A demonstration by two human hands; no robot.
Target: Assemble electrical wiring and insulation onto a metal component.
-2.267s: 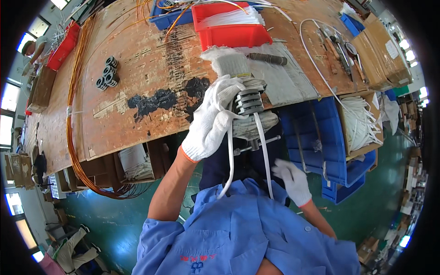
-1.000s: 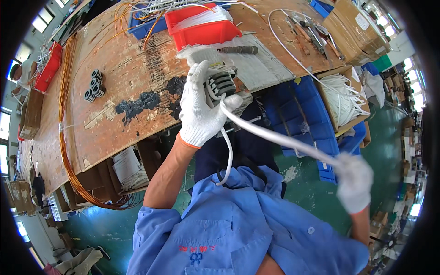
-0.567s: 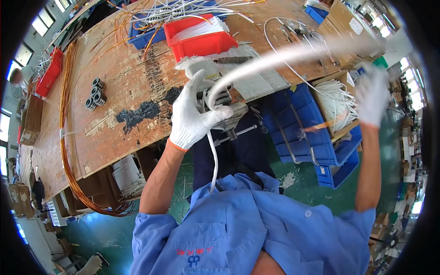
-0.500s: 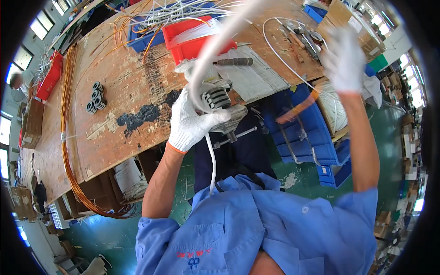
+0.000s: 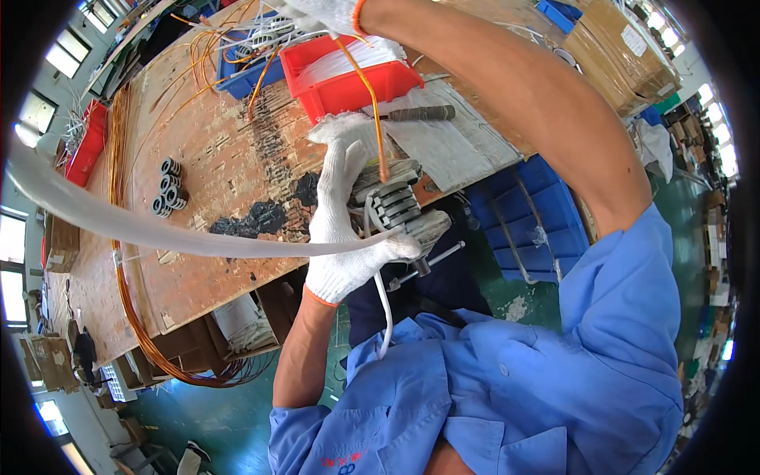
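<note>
My left hand (image 5: 342,245), in a white knit glove, wraps a dark ribbed cylindrical part (image 5: 396,207). This part sits between the cloth-wrapped jaws of a bench vise (image 5: 429,229) at the table edge. Its thumb presses a thick white cable (image 5: 222,244), which sweeps close to the camera toward the left edge. A white tail hangs below that hand. At the top edge my gloved right hand (image 5: 324,11), partly cut off, is closed on an orange copper-coloured wire (image 5: 366,83). The wire dangles down in front of the ribbed part.
Behind the vise stand a red bin (image 5: 317,96) of white strips and a blue bin (image 5: 237,83) with wires. A dark-handled tool (image 5: 423,113) lies nearby. Several small ribbed rings (image 5: 169,188) and an orange wire bundle (image 5: 119,293) lie left. Blue crates (image 5: 526,214) stand right.
My right hand has swung from the far right to the top middle, bringing the orange wire over the vise. The white cable's loop has swept to the left. My left hand stays at the part.
</note>
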